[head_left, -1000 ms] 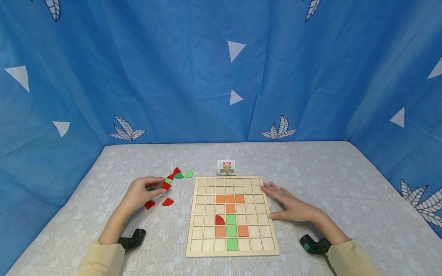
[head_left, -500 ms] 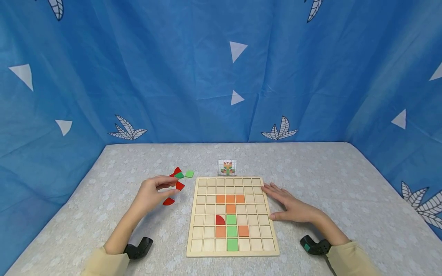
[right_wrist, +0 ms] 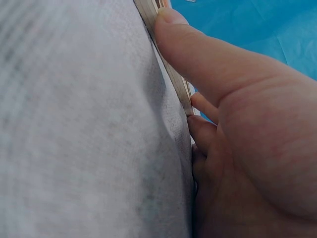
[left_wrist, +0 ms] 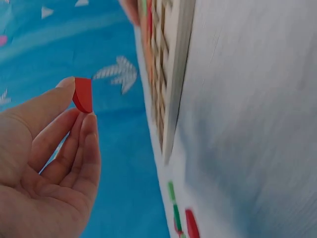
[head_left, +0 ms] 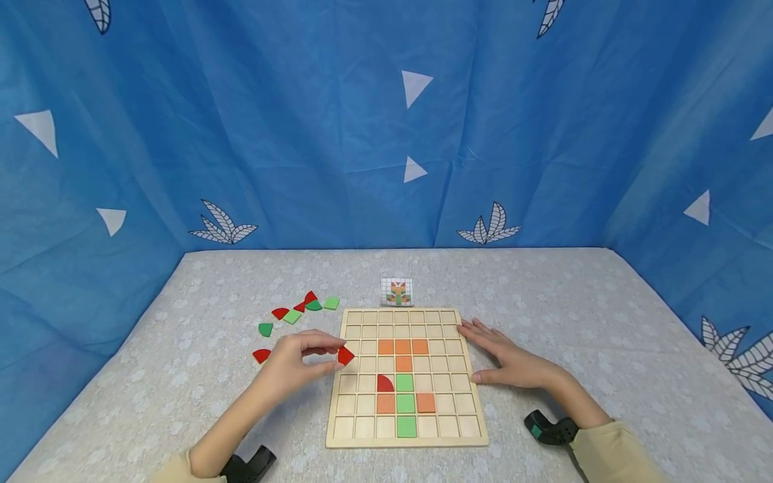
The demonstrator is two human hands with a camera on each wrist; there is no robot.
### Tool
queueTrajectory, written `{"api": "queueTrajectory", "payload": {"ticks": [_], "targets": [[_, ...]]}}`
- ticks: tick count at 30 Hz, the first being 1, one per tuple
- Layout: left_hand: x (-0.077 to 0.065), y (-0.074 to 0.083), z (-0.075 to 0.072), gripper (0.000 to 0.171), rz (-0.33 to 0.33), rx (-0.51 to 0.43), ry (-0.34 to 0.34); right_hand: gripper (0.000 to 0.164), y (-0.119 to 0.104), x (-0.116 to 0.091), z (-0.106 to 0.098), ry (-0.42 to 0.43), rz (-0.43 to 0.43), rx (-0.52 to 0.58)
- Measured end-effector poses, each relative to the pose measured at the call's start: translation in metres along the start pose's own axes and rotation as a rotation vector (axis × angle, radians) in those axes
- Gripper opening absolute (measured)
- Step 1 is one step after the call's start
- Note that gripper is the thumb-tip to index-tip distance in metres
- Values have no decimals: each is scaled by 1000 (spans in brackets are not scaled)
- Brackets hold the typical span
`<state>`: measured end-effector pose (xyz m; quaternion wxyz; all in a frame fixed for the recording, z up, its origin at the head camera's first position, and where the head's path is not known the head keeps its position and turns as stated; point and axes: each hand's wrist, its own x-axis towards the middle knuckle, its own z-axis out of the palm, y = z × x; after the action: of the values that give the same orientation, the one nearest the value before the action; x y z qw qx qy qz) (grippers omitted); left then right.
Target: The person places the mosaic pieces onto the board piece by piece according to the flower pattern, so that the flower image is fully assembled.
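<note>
The held tile (left_wrist: pixel 84 95) is red, with one curved edge.

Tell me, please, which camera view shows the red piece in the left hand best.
The left wrist view: the red piece appears larger there, mostly uncovered, pinched in the left hand. The head view shows it small, overlapping the left edge of the board; the right wrist view lacks it.

Text, labels, brands, numbers: none legible in head or wrist views | On small card (head_left: pixel 396 292): coloured grid picture, no readable lettering | On wooden board (head_left: pixel 407 443): nothing to read | On black wrist devices (head_left: pixel 561 432): no legible marking
</note>
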<state>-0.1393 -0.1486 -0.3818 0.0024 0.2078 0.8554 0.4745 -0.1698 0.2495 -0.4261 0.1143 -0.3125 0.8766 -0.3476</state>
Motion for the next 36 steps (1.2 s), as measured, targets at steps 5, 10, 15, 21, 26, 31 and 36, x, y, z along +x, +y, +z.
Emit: {"api": "queueTrajectory", "payload": {"ticks": [5,10,15,21,26,31,36], "targets": [[-9,3,16,28,42,6,-69,83,0,0,0,1,-1,0],[-15,1,28,27,77,18,-110,83,1,0,0,-3,-4,10],[-18,2,35,26,75,43,-131,83,0,0,0,-5,-4,9],[-19,3,43,24,66,75,-140,82,-3,0,-2,-5,-7,9],[-20,2,47,24,78,104,-127,82,-4,1,-2,-7,-8,0],[-20,-4,51,25,98,117,-120,81,-4,1,-1,-4,-7,1],[-20,-6,53,21,113,133,-120,82,-3,1,-1,-4,-8,0]]}}
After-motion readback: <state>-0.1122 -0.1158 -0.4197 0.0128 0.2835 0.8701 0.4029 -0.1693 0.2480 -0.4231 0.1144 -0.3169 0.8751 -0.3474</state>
